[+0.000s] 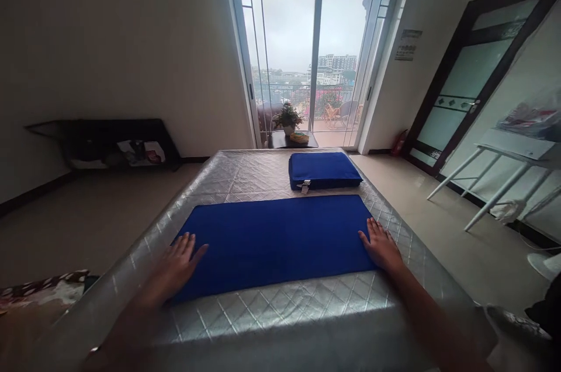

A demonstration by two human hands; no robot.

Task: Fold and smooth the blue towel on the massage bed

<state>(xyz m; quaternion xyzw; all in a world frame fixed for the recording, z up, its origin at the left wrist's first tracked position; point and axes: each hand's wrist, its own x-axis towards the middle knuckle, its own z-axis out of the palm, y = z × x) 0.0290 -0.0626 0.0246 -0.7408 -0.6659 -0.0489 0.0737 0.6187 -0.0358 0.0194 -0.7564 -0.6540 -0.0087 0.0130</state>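
A flat, dark blue rectangular cloth panel (276,243) lies spread on a silvery quilted mattress (263,313). My left hand (179,264) rests on the panel's left end, fingers stretched out and thumb apart. At the opposite end, my right hand (382,244) lies flat over the right edge with its fingers spread. Neither hand grasps anything. Behind the panel sits a thick stack of folded blue cloth (324,169), with a small whitish tag or clip (304,186) at its front edge.
Beyond the mattress, a small dark table (274,139) bears a potted plant (287,118) before a sliding glass door (315,56). On the right stand a light-legged table (486,185) and a dark-framed door (471,77). A dark framed object (118,141) leans by the left wall.
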